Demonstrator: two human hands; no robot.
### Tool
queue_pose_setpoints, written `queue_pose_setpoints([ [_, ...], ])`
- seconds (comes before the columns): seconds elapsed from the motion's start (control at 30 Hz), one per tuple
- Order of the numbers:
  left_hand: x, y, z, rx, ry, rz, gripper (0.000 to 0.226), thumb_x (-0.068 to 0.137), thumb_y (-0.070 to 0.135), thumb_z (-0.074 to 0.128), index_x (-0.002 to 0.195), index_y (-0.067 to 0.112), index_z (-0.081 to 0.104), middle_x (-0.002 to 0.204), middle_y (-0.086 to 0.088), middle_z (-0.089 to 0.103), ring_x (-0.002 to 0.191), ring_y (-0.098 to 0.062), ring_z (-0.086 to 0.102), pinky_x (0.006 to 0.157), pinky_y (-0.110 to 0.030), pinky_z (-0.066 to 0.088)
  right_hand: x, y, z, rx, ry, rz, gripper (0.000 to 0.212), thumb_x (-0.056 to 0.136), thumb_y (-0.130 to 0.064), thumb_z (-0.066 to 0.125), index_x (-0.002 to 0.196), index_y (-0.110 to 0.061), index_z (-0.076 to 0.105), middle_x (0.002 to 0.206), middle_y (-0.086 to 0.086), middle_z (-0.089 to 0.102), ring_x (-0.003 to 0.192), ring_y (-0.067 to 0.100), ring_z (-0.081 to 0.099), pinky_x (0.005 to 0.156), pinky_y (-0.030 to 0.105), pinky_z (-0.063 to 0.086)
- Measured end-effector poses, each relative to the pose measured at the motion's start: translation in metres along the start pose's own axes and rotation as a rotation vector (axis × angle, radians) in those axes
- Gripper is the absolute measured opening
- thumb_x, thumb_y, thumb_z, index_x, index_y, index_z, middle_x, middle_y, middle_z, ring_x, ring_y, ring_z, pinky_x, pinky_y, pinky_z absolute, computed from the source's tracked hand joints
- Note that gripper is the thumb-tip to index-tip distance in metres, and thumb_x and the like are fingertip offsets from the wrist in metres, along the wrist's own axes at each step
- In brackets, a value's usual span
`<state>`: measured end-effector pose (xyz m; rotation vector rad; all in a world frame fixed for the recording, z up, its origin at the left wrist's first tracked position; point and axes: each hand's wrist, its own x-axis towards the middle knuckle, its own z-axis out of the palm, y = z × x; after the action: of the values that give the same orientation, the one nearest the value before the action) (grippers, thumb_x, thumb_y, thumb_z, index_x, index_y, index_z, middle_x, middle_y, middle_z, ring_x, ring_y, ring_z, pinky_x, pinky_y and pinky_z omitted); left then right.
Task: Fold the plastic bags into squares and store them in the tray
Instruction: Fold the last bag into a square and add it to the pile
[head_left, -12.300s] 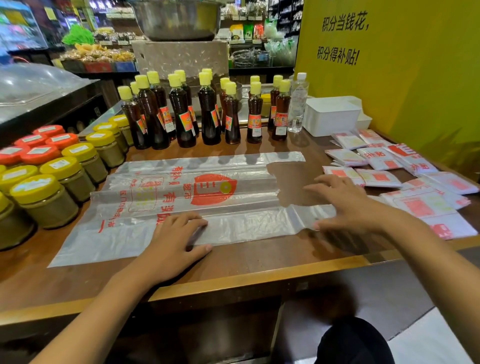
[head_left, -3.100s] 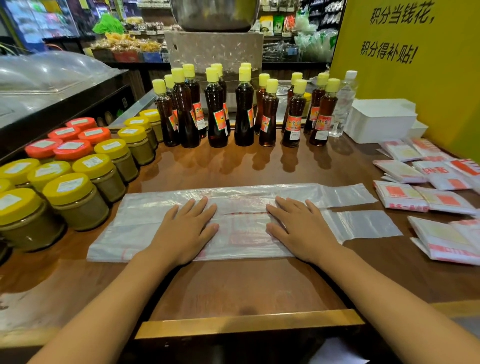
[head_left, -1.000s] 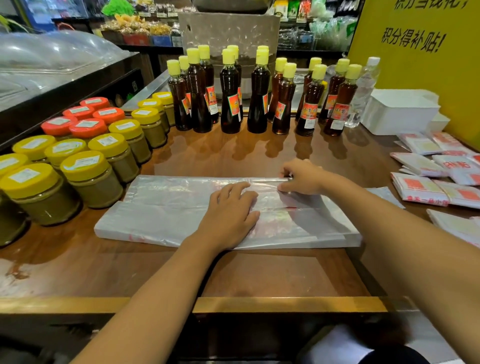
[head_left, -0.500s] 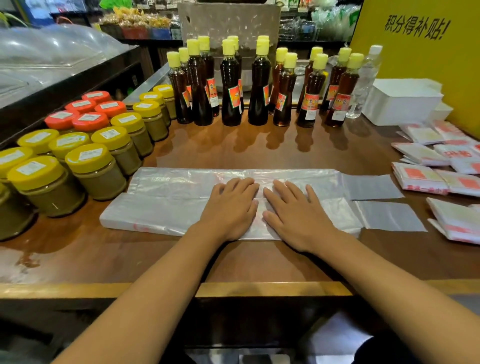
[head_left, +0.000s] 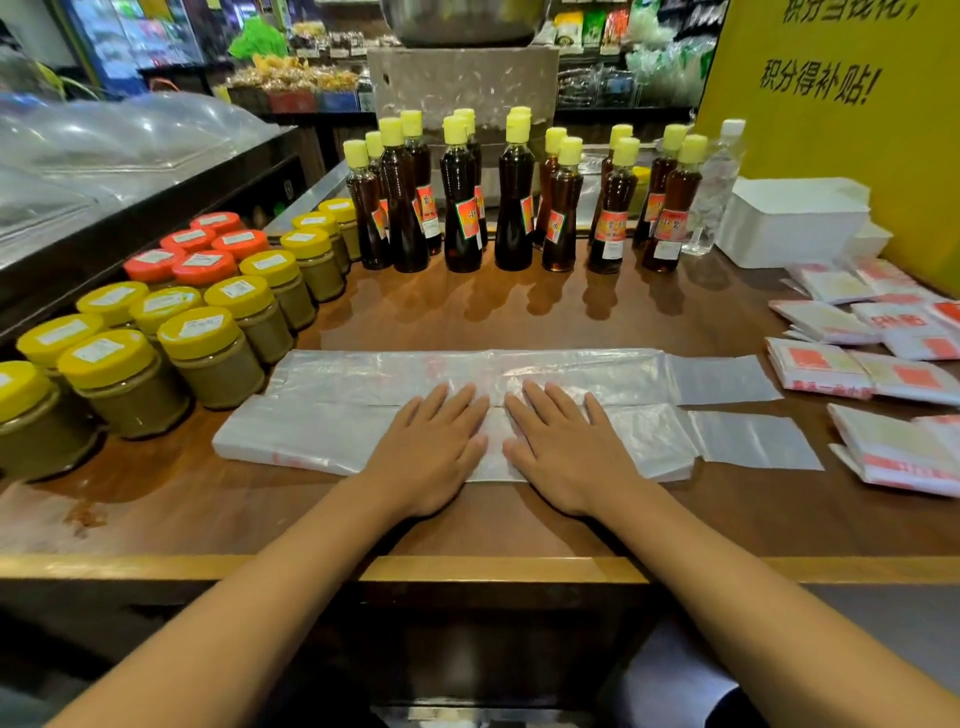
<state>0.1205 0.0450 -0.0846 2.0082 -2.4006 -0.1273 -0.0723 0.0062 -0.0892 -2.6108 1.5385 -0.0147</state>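
- Plastic bag (head_left: 332, 415), folded into a long strip, lies flat on the worktop (head_left: 467, 514) under both hands.
- Left hand (head_left: 431, 452) and right hand (head_left: 566, 452) press it, fingers straight, side by side.
- Folded bags (head_left: 852, 371) lie right of the right hand.

1. Even, warm indoor light is cast from overhead.
2. Soft glare is seen on the surface (head_left: 467, 317) behind short bottle shadows.
3. Edges are bowed by wide-angle distortion.
4. The background shelves are rendered slightly soft.
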Motion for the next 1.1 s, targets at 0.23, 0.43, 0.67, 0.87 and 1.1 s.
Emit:
queue_pose_setpoints([
  [0.23, -0.044, -0.111, -0.003, 0.009, -0.100, -0.175, 0.089, 0.079, 0.071, -0.012, 0.158, 0.031, -0.007, 0.164, 0.010, -0.016, 0.155, -0.016, -0.011, 0.126, -0.039, -0.002, -0.001, 0.002, 0.000, 0.000, 0.020, -0.027, 0.061, 0.105, -0.052, 0.016, 0.161, -0.031, 0.003, 0.169, -0.002, -0.006, 0.155, 0.021, -0.007, 0.124, 0.051, -0.003],
  [0.43, -0.077, -0.144, -0.008, 0.041, -0.095, -0.374, 0.062, 0.107, 0.047, 0.017, 0.162, 0.022, 0.000, 0.169, 0.001, -0.008, 0.156, -0.021, -0.008, 0.124, -0.045, -0.001, -0.001, 0.003, 0.000, -0.004, 0.031, -0.043, 0.061, 0.105, -0.052, 0.017, 0.161, -0.029, 0.004, 0.169, 0.000, -0.005, 0.155, 0.023, -0.006, 0.125, 0.046, -0.004],
  [0.67, -0.029, -0.033, -0.034, -0.043, 0.211, -0.114, 0.064, 0.108, 0.042, 0.031, 0.162, 0.024, 0.001, 0.168, 0.004, -0.011, 0.155, -0.022, -0.010, 0.124, -0.043, 0.000, -0.001, -0.001, 0.001, 0.013, 0.016, -0.014, 0.061, 0.105, -0.053, 0.016, 0.161, -0.031, 0.004, 0.169, -0.002, -0.006, 0.155, 0.020, -0.007, 0.125, 0.049, -0.001],
  [0.87, 0.016, 0.039, -0.001, -0.184, 0.095, -0.025, 0.053, 0.109, 0.035, 0.020, 0.160, 0.022, 0.015, 0.169, 0.000, 0.010, 0.156, -0.022, 0.005, 0.124, -0.043, 0.008, -0.002, -0.003, 0.000, 0.029, 0.033, -0.005, 0.056, 0.108, -0.044, 0.012, 0.161, -0.029, 0.005, 0.169, -0.003, -0.002, 0.155, 0.018, -0.004, 0.124, 0.047, -0.002],
  [1.1, 0.016, 0.033, 0.003, -0.056, 0.052, -0.048, 0.058, 0.109, 0.041, 0.016, 0.162, 0.019, 0.005, 0.170, 0.001, -0.001, 0.156, -0.019, 0.000, 0.125, -0.040, 0.003, -0.016, 0.037, -0.012, 0.006, -0.044, -0.016, 0.061, 0.107, -0.049, 0.017, 0.161, -0.029, 0.001, 0.169, -0.004, -0.009, 0.155, 0.017, -0.008, 0.124, 0.045, -0.004],
])
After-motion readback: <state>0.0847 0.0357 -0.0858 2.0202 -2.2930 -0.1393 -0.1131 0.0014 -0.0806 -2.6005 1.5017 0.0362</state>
